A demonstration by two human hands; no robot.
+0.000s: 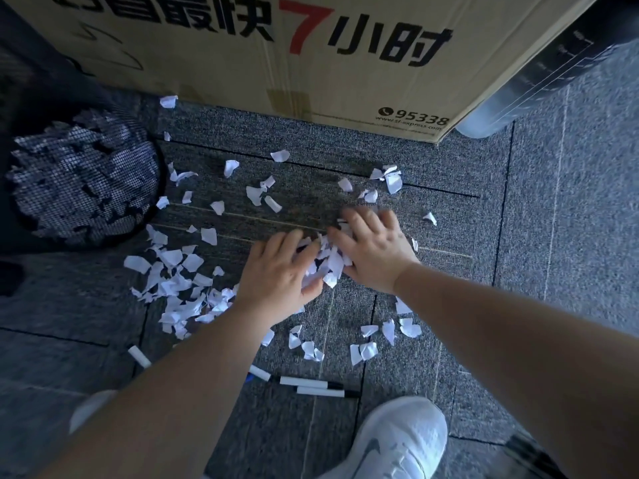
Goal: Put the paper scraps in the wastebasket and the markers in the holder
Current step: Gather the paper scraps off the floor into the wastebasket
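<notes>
Dozens of paper scraps (pixel 179 271) lie strewn over the grey carpet (pixel 397 160), thickest in a drift to your left and in the small heap (pixel 328 264) you have between your palms. Your left hand (pixel 280 274) and right hand (pixel 373 250) press flat on either side of that heap, fingers spread and fairly straight, not curled round anything; that posture suits raking loose bits together so one scoop carries more. The mesh wastebasket (pixel 83 178) stands at far left, already holding torn paper, near enough for a short carry. Scattered pieces reach up toward the cardboard box (pixel 276 63) and down toward your white shoe (pixel 401 440), so several more gathers look necessary. Three markers (pixel 311 387) or so lie close to you, just beyond the shoe, with another white barrel (pixel 139 356) partly hidden by your left forearm. No holder for them can be made out; the dark cylinder (pixel 539 77) beside the box is unclear.
</notes>
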